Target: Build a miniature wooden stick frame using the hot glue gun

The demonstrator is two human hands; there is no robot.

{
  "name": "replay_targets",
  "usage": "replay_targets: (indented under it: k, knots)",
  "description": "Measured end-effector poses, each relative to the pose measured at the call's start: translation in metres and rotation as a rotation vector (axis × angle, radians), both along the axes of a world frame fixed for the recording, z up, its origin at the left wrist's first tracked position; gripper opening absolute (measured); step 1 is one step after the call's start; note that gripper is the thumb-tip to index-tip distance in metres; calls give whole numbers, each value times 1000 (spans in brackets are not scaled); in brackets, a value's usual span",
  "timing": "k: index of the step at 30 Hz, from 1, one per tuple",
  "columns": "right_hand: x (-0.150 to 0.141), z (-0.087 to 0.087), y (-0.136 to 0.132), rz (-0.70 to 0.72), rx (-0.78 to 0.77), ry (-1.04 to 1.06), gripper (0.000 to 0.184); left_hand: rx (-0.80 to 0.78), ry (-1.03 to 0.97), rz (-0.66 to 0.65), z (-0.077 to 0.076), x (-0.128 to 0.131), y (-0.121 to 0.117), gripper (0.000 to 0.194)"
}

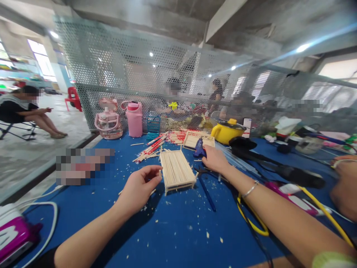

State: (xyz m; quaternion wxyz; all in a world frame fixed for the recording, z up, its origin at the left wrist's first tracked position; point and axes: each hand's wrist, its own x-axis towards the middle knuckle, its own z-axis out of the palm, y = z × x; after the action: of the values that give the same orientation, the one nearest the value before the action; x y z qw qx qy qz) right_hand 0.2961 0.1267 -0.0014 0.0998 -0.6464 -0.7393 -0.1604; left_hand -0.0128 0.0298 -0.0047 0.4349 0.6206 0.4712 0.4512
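A small bed-shaped frame of pale wooden sticks point(178, 169) stands on the blue tabletop point(178, 230). Just left of it, my left hand point(142, 182) pinches a short wooden stick point(160, 172) between thumb and fingers. My right hand point(216, 159) is closed around a blue hot glue gun point(199, 148), which is beyond the frame's right side; its tip is hard to make out. Below that hand lie blue-handled pliers point(206, 191). Behind, a second stick frame point(192, 140) sits beside loose sticks in red and white wrappers point(153, 148).
Two pink bottles point(134, 119), a blue basket point(153, 127) and a yellow pot point(229, 132) line the perforated screen point(125, 74). Clear glue sticks point(237, 160) and a yellow cable point(253, 225) lie right. Another person's hand point(346, 186) is at the right edge. Wood scraps dot the table.
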Motion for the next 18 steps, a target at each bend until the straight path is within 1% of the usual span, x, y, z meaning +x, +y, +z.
replay_targets:
  k: [3, 6, 9, 11, 12, 13, 14, 15, 16, 18]
  knots:
    - [3, 2, -4, 15, 35, 65, 41, 28, -32, -6, 1, 1, -1, 29]
    - [0, 12, -12, 24, 135, 154, 41, 65, -34, -8, 2, 1, -3, 30]
    - [-21, 30, -37, 67, 247, 253, 37, 97, -64, -21, 4, 1, -6, 32]
    - [-44, 43, -62, 149, 252, 314, 37, 95, -106, -60, 7, 2, -9, 34]
    - [-58, 48, -75, 224, 219, 348, 37, 89, -132, -89, 8, 3, -11, 36]
    - [-71, 53, -86, 348, 123, 445, 35, 79, -165, -118, 10, 3, -12, 38]
    - [-83, 55, -97, 441, -9, 518, 33, 63, -200, -147, 11, 4, -14, 41]
    - [-95, 57, -105, 506, -105, 579, 31, 45, -235, -171, 13, 5, -15, 44]
    - [-104, 56, -110, 550, -180, 646, 28, 28, -266, -193, 14, 6, -16, 48]
    - [-117, 51, -114, 583, -279, 758, 23, 4, -305, -222, 16, 6, -17, 56]
